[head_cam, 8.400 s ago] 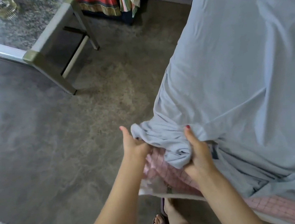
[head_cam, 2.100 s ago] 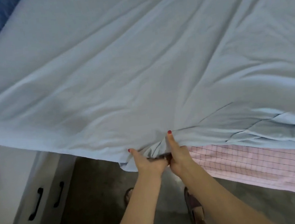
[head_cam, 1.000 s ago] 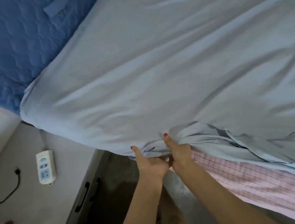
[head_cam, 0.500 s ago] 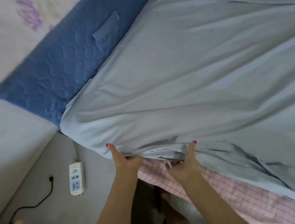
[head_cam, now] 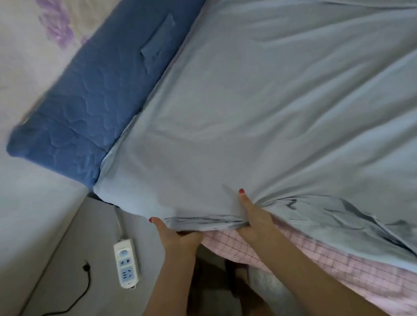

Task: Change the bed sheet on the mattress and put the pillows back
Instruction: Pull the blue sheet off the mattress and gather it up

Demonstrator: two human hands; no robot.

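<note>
Pale blue-grey cotton, the bed sheet (head_cam: 288, 111), lies spread over the mattress (head_cam: 327, 256), wrinkled in long soft folds and filling most of the view. Its near edge is bunched up at the side of the bed, leaving a strip of the mattress's pink checked cover showing below it.

Both hands grip that bunched hem. The left hand (head_cam: 177, 236) holds the edge near the sheet's corner, thumb up on top of the cloth and fingers curled underneath. The right hand (head_cam: 255, 216) holds the same gathered edge just beside it, thumb pressed on the sheet and fingers tucked under the folds. Both thumbnails are painted red. Bare forearms reach up from the bottom of the view.

Beyond the corner, a dark blue quilted headboard pad (head_cam: 85, 107) stands against a wall with faint purple flowers (head_cam: 5, 51). On a grey surface to the left lies a white power strip (head_cam: 126, 263) with a black cable (head_cam: 63, 307) nearby. At the bottom left corner is a blurred shape that cannot be made out.
</note>
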